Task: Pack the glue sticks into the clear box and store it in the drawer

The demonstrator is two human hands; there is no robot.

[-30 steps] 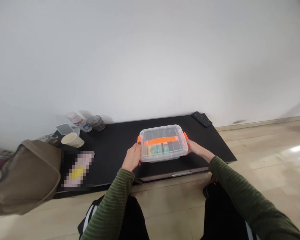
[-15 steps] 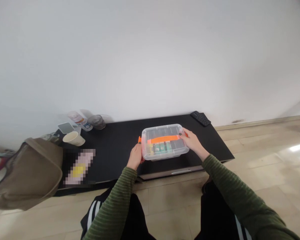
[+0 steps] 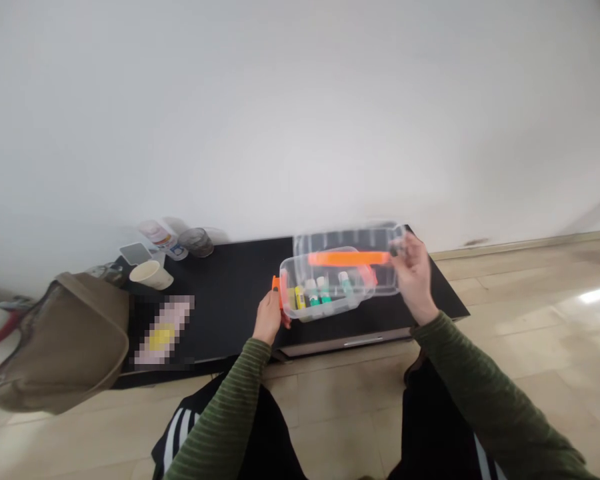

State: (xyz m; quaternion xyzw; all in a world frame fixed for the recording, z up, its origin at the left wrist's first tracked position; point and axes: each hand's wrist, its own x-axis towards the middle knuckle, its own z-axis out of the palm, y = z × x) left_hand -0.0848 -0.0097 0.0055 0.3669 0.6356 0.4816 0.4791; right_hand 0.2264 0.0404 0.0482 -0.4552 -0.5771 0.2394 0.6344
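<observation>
A clear plastic storage box [image 3: 325, 311] stands on the black cabinet, its top uncovered. Several small white-capped bottles [image 3: 324, 293] with green labels lie inside, beside a yellow item [image 3: 301, 297]. My left hand [image 3: 269, 316] is closed on the left end of the box, by its orange latch [image 3: 276, 283]. Above and to the right, my right hand [image 3: 414, 275] grips the right end of the clear lid [image 3: 350, 238], which has an orange handle [image 3: 350, 258]. The lid is blurred by motion and partly overlaps the box.
The black cabinet [image 3: 230, 293] stands against a white wall. Toward its left end are a paper cup [image 3: 151, 274], a spray can [image 3: 163, 240], a dark glass [image 3: 196, 242], a white phone-like slab [image 3: 135, 253], a pixelated item [image 3: 163, 333] and a brown bag [image 3: 75, 340].
My right hand has lifted the lid off the box and moved it up and right, uncovering the bottles. My left hand stays at the left end of the box.
</observation>
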